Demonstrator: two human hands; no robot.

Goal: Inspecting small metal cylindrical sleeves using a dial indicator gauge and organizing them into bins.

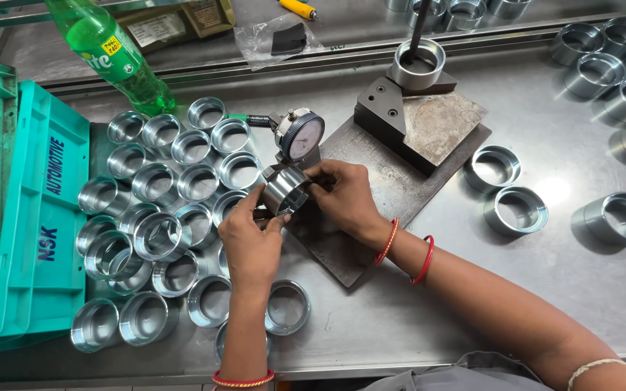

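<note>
Left hand (249,233): I see it gripping a shiny metal ring (284,190) from the near side.
Right hand (343,194): fingers closed on the same ring.
Ring: held under a dial gauge (301,135), above a dark plate (371,195).
Progress: I judge measuring underway; many rings (175,188) lie left, few right (516,210).

head cam | looks steeply down, forward over steel table (400,318) | close, at arm's length | single view
</note>
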